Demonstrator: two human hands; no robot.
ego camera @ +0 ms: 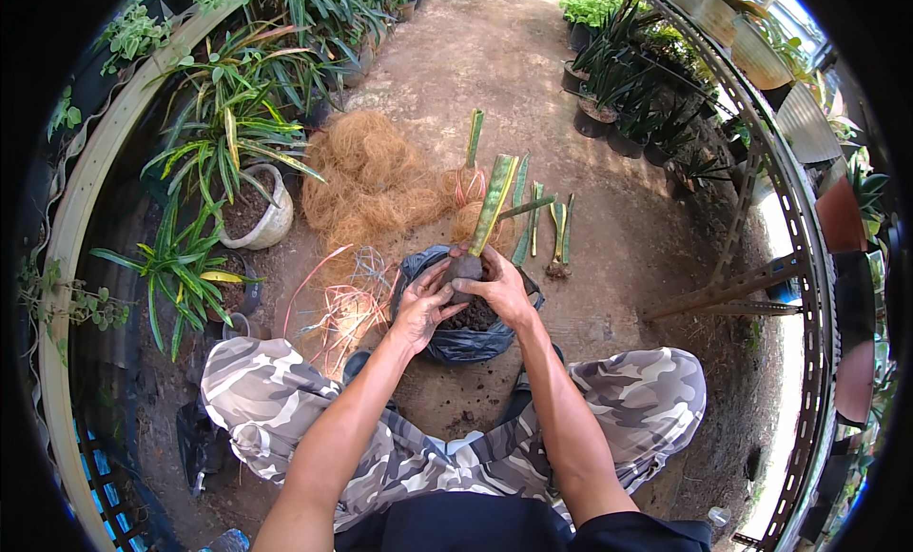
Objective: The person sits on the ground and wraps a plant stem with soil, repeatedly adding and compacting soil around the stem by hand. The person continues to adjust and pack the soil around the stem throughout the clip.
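Observation:
Between my left hand (422, 302) and my right hand (502, 287) is a dark ball of soil (463, 272), pressed from both sides. A variegated snake plant leaf cutting (494, 206) rises from the top of the ball, tilted to the right. Both hands are smeared with soil. Right below them stands a black plastic bag (456, 349) with its mouth rolled open, holding loose dark soil (471, 317). Beyond it, a fibre-wrapped ball (467, 188) tied with pink string carries an upright leaf cutting (474, 135). A second fibre ball (467, 220) is partly hidden behind the held leaf.
A heap of brown coconut fibre (371, 170) lies ahead to the left, with tangled plastic string (349, 313) nearer me. Several snake plant cuttings (560, 227) lie on the right. Potted plants (257, 206) line the left; a perforated metal rack (763, 131) bounds the right.

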